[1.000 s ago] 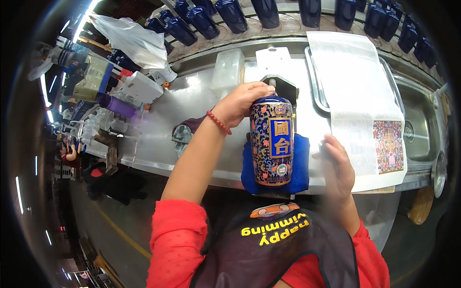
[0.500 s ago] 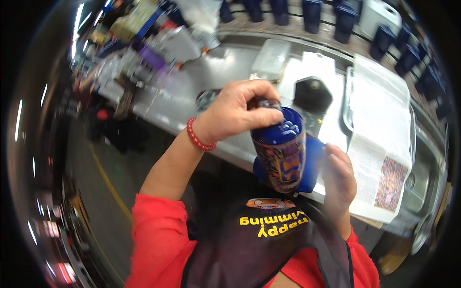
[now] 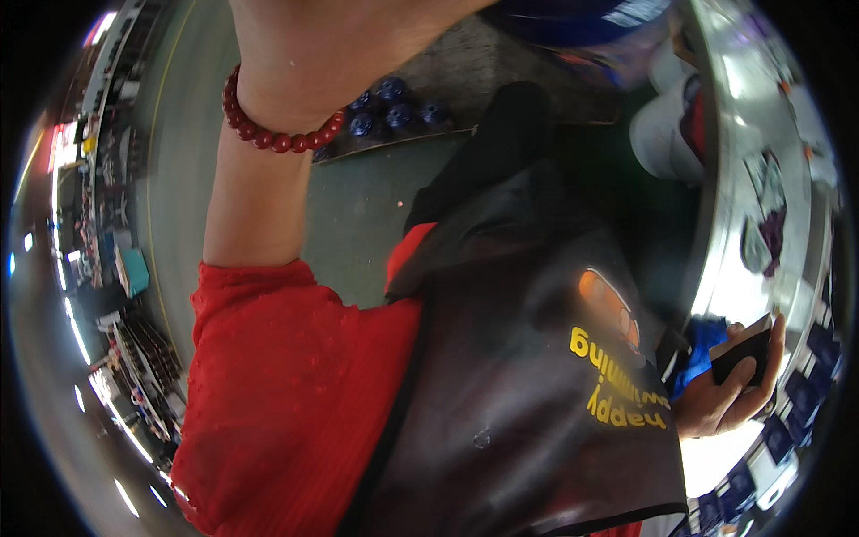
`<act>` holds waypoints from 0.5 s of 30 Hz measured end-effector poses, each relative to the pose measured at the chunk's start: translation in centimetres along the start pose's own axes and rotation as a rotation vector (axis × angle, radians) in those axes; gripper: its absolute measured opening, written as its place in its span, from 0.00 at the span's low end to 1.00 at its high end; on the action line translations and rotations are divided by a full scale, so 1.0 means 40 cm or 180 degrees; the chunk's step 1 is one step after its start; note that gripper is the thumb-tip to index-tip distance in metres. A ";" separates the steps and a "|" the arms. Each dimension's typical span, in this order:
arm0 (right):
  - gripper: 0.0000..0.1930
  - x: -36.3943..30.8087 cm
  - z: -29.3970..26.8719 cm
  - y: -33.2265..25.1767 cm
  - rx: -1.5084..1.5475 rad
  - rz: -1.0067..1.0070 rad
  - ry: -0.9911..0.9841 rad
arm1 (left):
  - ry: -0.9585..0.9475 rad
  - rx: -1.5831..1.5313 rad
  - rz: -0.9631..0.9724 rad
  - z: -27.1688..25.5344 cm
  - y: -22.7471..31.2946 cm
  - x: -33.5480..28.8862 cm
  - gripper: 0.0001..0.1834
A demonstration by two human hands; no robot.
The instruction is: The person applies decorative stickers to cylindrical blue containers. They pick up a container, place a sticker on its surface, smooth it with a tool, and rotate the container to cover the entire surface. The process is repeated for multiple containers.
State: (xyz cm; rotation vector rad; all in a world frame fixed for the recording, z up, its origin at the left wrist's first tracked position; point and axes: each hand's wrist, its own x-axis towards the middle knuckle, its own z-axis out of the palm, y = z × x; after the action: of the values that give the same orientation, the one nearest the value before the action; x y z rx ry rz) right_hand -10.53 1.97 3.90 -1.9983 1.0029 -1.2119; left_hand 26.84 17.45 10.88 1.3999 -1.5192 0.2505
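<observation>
My left hand (image 3: pixel 349 45), with a red bead bracelet on its wrist, reaches to the top edge of the view, where its fingers are cut off. Beside it, a blue tumbler (image 3: pixel 582 27) with a coloured print is held large and close, partly out of the picture. On the right, over the edge of the metal counter, my right hand (image 3: pixel 725 385) is curled round a flat black piece (image 3: pixel 747 358). A blue cloth (image 3: pixel 702 349) lies right by that hand.
Several dark blue tumblers (image 3: pixel 394 112) stand low on a dark board (image 3: pixel 474 72) beyond my left arm. A white bucket (image 3: pixel 658 139) stands by the metal counter (image 3: pixel 720 233). More blue tumblers (image 3: pixel 805 380) line its far side; shelves (image 3: pixel 143 358) run along the left.
My view has swung left, away from the counter. The left hand has carried the tumbler away from the counter toward the low board. My right hand now holds the flat black piece.
</observation>
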 end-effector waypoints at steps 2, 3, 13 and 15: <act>0.21 0.016 0.048 0.022 0.0078 0.0026 -0.0091 | 0.0249 0.1140 -0.0697 -0.060 -0.023 -0.120 0.11; 0.21 0.023 0.084 0.035 -0.0089 -0.0036 -0.0236 | 0.0277 0.1587 -0.1007 -0.094 -0.058 -0.188 0.10; 0.20 0.066 0.401 0.079 -0.0293 0.0331 -0.1255 | 0.0181 0.3386 -0.2733 -0.356 -0.480 -1.017 0.16; 0.19 0.085 0.427 0.070 -0.0471 0.0252 -0.1374 | -0.0017 0.3308 -0.3460 -0.363 -0.519 -1.144 0.17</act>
State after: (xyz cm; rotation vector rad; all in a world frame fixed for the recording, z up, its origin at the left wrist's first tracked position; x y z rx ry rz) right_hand 5.13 -0.69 -3.77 -2.1836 0.9587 -0.6366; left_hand 43.24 50.18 -26.49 2.8050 -0.3618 0.3515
